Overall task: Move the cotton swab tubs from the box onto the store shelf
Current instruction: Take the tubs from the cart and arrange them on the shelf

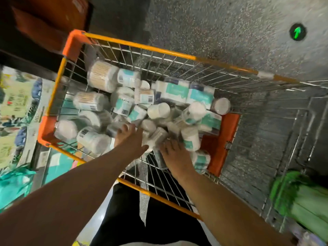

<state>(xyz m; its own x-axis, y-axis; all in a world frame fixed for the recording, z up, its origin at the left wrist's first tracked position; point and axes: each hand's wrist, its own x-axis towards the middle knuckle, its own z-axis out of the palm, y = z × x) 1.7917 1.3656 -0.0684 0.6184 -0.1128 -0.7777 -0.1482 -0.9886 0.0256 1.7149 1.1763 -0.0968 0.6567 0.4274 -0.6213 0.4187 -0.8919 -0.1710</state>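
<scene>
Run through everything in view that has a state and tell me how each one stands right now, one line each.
Cotton swab tubs: heaped in the cart, most lying on their sides.
Wire cart: holds the tubs, far from emptied.
Left hand: down among the tubs, grip blurred.
Right hand: on tubs at the near side, grip blurred.
Floor arrow: glowing green.

left hand (130,141) and right hand (174,155) fingers (124,129) blur among tubs (156,137); grips unclear.
</scene>
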